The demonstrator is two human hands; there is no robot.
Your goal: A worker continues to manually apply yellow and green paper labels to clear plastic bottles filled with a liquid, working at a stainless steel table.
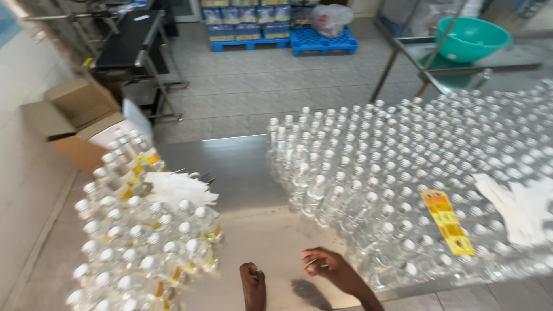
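2 bare hands hover low over the steel counter [242, 167] between bottle batches: left hand [253, 286] half out of view, grip unclear; right hand [329, 266] loosely curled, empty, nearest the unlabelled clear bottles [403, 173]. Labelled bottles [138, 242] stand left; yellow label strip [447, 222] lies atop glossy caps.

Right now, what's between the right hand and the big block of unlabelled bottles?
Nothing: head view shows only bare steel table between right hand and unlabelled bottles.

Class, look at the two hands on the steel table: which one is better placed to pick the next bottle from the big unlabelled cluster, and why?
Probably the right hand: it hovers beside the unlabelled bottles. The left hand rests on the steel table, closer to the labelled bottles.
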